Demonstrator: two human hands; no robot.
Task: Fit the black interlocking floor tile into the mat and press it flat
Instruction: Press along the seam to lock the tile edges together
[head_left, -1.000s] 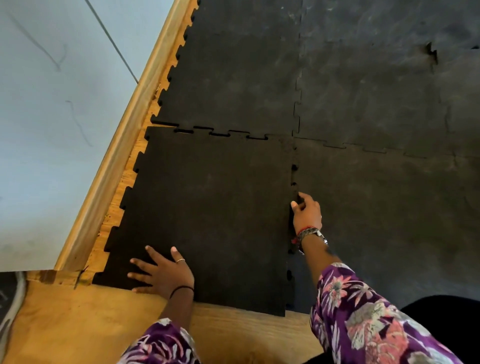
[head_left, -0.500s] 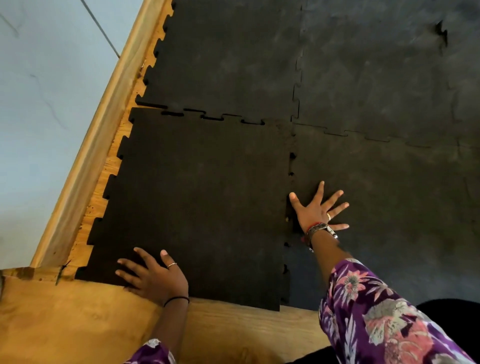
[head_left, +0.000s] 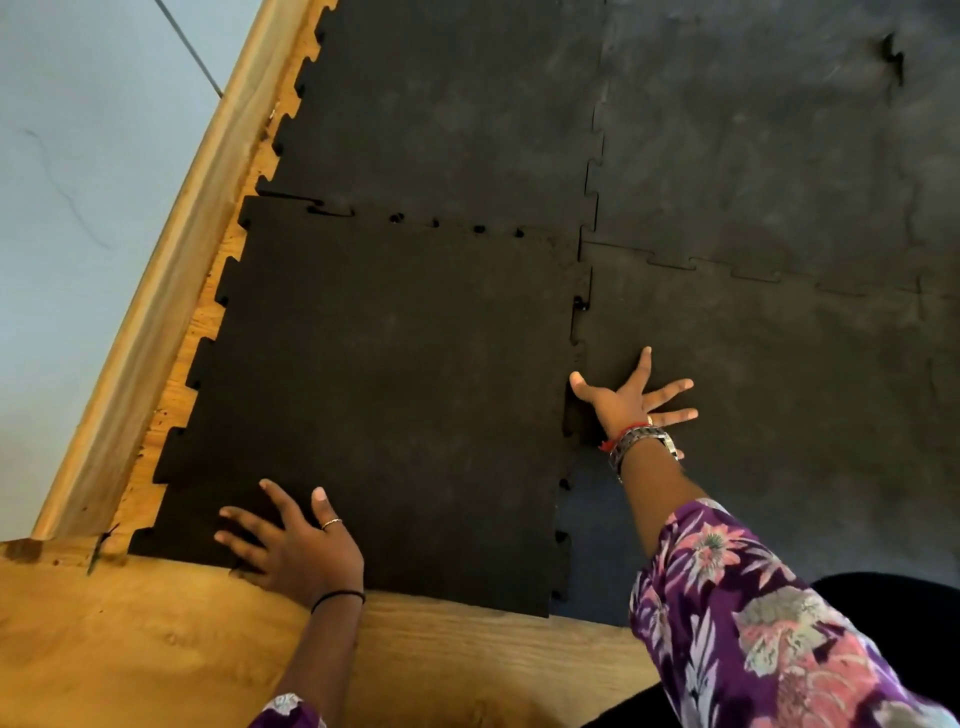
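The black interlocking floor tile (head_left: 395, 384) lies at the near left corner of the mat (head_left: 779, 182). Its far and right toothed edges meet neighbouring tiles, with small gaps showing along both seams. My left hand (head_left: 291, 545) rests flat, fingers spread, on the tile's near left corner. My right hand (head_left: 631, 402) is spread flat with the palm down on the neighbouring tile, its thumb at the right seam. A dark gap shows along the seam below that hand.
Bare plywood floor (head_left: 156, 649) lies in front of the tile. A wooden skirting board (head_left: 171, 291) runs diagonally along the left, with a pale wall (head_left: 78, 182) behind it. One raised joint (head_left: 892, 57) shows at the mat's far right.
My right hand went from curled fingers at the seam to a flat spread palm. The far seam has closed up, leaving small holes. My left hand stayed on the near corner.
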